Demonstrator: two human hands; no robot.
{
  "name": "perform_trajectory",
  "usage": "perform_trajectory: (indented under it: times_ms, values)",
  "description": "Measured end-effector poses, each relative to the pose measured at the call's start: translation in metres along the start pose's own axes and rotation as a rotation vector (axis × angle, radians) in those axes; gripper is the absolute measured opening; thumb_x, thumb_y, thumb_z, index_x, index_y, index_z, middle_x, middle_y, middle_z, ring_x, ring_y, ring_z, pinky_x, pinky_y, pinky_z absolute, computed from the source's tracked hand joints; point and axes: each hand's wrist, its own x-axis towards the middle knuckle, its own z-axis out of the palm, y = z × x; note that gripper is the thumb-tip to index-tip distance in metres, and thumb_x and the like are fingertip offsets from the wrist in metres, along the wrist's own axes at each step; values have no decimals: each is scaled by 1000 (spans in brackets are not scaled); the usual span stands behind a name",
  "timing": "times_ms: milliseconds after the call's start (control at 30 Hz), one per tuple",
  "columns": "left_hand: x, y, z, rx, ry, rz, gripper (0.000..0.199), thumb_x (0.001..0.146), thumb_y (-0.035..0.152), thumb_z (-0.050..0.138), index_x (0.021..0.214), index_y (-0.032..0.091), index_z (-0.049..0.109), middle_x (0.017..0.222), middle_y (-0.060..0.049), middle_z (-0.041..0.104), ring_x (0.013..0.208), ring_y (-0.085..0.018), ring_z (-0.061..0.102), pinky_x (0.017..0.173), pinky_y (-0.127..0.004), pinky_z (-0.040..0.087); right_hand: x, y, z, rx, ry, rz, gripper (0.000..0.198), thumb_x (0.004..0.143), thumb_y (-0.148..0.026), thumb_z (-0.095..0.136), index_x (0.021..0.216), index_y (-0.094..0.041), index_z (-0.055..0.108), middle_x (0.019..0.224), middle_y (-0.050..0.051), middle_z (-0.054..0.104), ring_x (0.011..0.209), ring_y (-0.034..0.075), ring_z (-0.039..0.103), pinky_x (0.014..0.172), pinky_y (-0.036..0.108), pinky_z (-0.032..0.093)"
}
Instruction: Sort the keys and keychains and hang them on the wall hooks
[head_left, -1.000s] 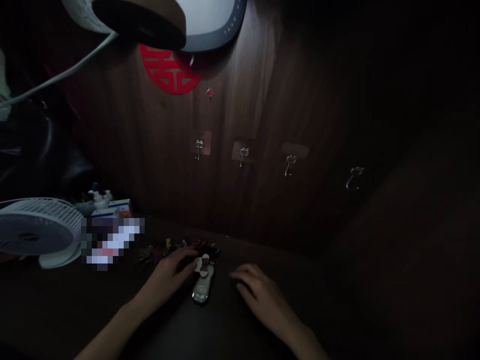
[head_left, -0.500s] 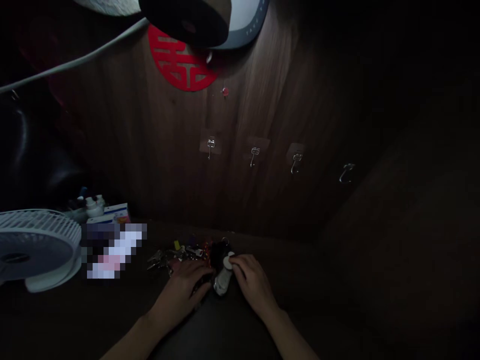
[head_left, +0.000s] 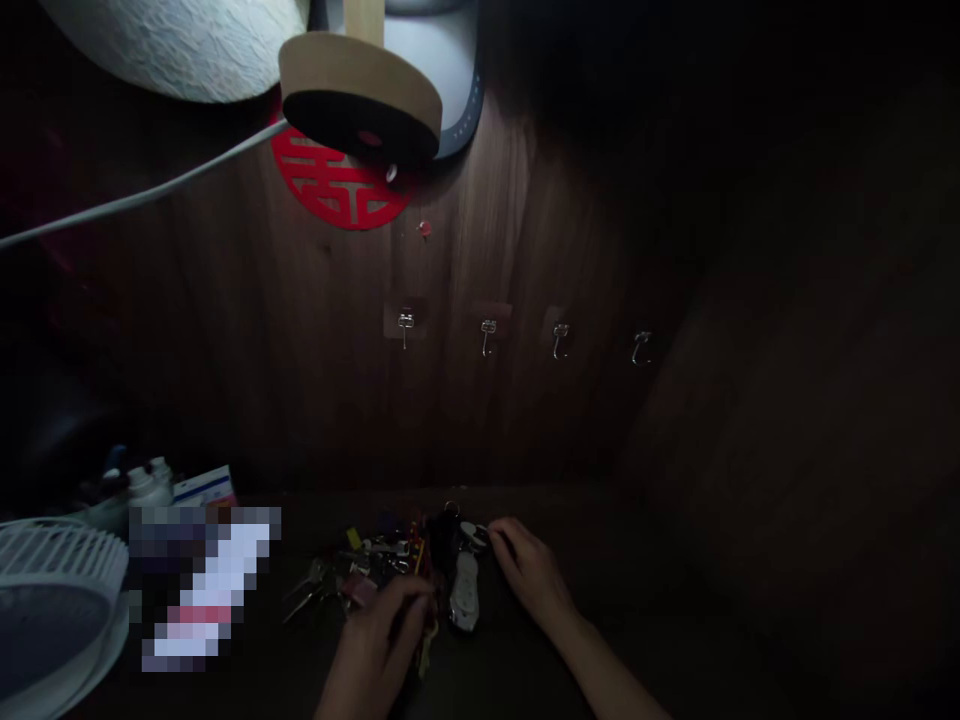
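Observation:
Several keys [head_left: 315, 578] lie in a cluster on the dark surface, with a yellow tag [head_left: 354, 539] and a dull red piece [head_left: 359, 589] among them. My left hand [head_left: 382, 640] is at the right side of the cluster, thumb and finger pinched on an orange-red strand [head_left: 420, 556]. A pale end hangs below the fingertips. Right of it lies a keychain with a long pale grey body [head_left: 465, 592] and a round end piece [head_left: 472, 535]. The fingertips of my right hand [head_left: 531, 570] are closed together at the edge of that round piece. A dark fuzzy bunch [head_left: 442, 535] sits between.
A white fan [head_left: 67, 600] stands at the left, near small white bottles [head_left: 148, 488] and a box [head_left: 206, 488]. Metal hooks [head_left: 488, 330] line the wooden wall below a red round ornament [head_left: 345, 190]. A lamp base [head_left: 364, 95] and white cable [head_left: 150, 197] are above.
The view has tilted up and shifted right. My left hand has come nearer and now pinches the strand. My right hand has slid off the keychain's round piece to its right edge.

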Motion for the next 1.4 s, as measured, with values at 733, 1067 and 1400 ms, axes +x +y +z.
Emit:
perform_trajectory:
  times_ms: [733, 1067, 1400]
  values:
    - [-8, -2, 9, 20, -194, -40, 37, 87, 31, 42, 52, 19, 47, 50, 6, 43, 48, -9, 39, 48, -20, 29, -6, -1, 6, -236, -96, 125, 33, 88, -29, 38, 58, -21, 48, 53, -1, 56, 48, 12, 50, 51, 25, 24]
    - [-7, -1, 7, 35, -96, -33, 39, 87, 33, 42, 52, 18, 48, 49, 6, 44, 48, -9, 41, 47, -19, 30, -11, 5, 5, -30, -52, 36, 37, 87, -34, 40, 53, -20, 41, 48, -5, 41, 45, 9, 39, 48, 22, 23]
    - [-1, 0, -7, 80, 192, -165, 41, 88, 46, 33, 57, 22, 44, 54, 4, 47, 52, -13, 45, 53, -21, 39, -18, 5, -2, 277, -81, -2, 41, 88, -40, 43, 52, -19, 36, 51, -6, 33, 49, 8, 35, 48, 21, 25]
